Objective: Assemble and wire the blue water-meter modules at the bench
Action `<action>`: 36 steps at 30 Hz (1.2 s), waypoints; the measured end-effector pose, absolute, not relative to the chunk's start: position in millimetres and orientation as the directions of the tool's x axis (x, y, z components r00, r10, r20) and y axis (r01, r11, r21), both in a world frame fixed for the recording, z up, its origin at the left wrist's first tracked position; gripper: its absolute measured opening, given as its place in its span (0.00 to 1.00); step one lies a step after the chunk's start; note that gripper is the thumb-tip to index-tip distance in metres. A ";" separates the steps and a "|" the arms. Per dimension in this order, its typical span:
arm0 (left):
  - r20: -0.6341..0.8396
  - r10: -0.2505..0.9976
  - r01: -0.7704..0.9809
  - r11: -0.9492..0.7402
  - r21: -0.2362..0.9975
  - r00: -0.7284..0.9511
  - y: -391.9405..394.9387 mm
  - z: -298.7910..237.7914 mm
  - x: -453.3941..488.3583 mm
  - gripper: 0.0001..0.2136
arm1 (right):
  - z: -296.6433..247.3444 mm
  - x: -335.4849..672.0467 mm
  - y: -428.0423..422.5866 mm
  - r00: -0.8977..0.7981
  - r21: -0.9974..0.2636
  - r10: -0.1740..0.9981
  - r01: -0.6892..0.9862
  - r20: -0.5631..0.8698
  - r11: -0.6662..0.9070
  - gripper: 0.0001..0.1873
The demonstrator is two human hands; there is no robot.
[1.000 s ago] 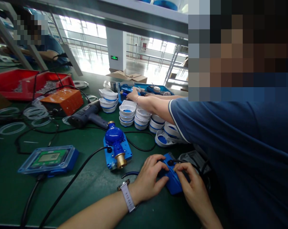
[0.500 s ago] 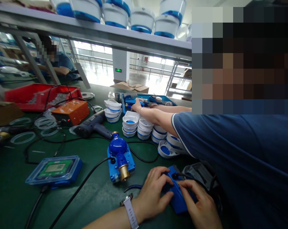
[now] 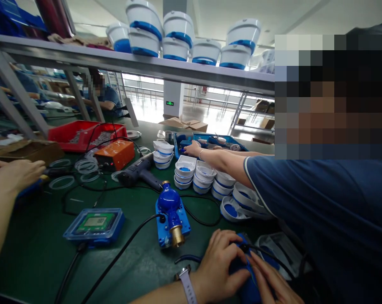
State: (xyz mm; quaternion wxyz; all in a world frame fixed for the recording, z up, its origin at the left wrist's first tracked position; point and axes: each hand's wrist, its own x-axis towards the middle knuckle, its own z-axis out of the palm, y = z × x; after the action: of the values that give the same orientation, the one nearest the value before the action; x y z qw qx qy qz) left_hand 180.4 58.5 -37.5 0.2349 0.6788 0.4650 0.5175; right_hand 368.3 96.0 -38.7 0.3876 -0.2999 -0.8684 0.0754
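My left hand (image 3: 224, 264), with a watch (image 3: 184, 274) on a pale strap at its wrist, curls its fingers over a blue plastic box (image 3: 249, 283). On the other side of the same box my right hand (image 3: 275, 278) presses with its fingers close together; the lower frame edge cuts it off. A black cable (image 3: 268, 255) comes out of the box near my fingertips. Both hands hide much of the box. Just beyond my left hand lies a blue meter body (image 3: 169, 202) with a brass threaded end (image 3: 177, 236), on a light-blue housing.
At the left lies a clear-lidded box (image 3: 94, 226) with a green circuit board. Behind are a heat gun (image 3: 140, 171), an orange box (image 3: 115, 154), red bins (image 3: 86, 135) and stacked white cups (image 3: 184, 169). A co-worker's arm (image 3: 222, 160) reaches across at right; another person's hand (image 3: 16, 175) is at left.
My view has turned a little left and up, so the bench appears shifted right. Another person's hands have come into view at the left. My hands stay on the blue box.
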 end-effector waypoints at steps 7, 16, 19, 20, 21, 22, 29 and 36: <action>0.461 0.887 0.359 -0.439 0.823 0.027 58.9 -39.1 177.4 0.12 | -37.0 348.8 77.3 -0.314 -0.548 0.728 0.497 0.610 0.673 0.13; 0.460 0.887 0.354 -0.442 0.824 0.037 59.2 -38.2 176.8 0.10 | -43.5 348.0 73.4 -0.294 -0.586 0.754 0.488 0.587 0.646 0.14; 0.467 0.884 0.366 -0.446 0.817 0.035 60.0 -37.5 176.9 0.11 | -41.6 348.2 71.9 -0.319 -0.576 0.757 0.502 0.570 0.645 0.15; 0.470 0.882 0.373 -0.449 0.812 0.038 60.0 -37.5 176.9 0.12 | -40.4 348.1 71.4 -0.326 -0.574 0.761 0.510 0.561 0.641 0.16; 0.473 0.880 0.381 -0.451 0.807 0.042 59.8 -37.5 176.9 0.11 | -39.0 348.0 71.0 -0.326 -0.573 0.765 0.517 0.555 0.636 0.16; 0.475 0.879 0.387 -0.454 0.803 0.046 59.4 -37.5 176.8 0.11 | -37.6 348.0 70.7 -0.323 -0.569 0.766 0.524 0.555 0.633 0.16; 0.486 0.873 0.410 -0.462 0.787 0.050 53.8 -34.9 173.2 0.11 | -33.8 351.4 70.5 -0.374 -0.466 0.713 0.563 0.593 0.682 0.16; 0.689 0.725 0.325 -0.657 0.680 0.023 50.5 -26.7 175.9 0.15 | -27.1 349.0 73.7 -0.597 -0.177 0.464 0.476 0.654 0.861 0.27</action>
State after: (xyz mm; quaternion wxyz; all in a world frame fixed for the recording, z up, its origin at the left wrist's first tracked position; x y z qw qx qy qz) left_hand 175.9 50.5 -26.7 0.1698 0.6946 0.3779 0.5882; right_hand 349.0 73.7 -27.1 0.3635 -0.2631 -0.8936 -0.0082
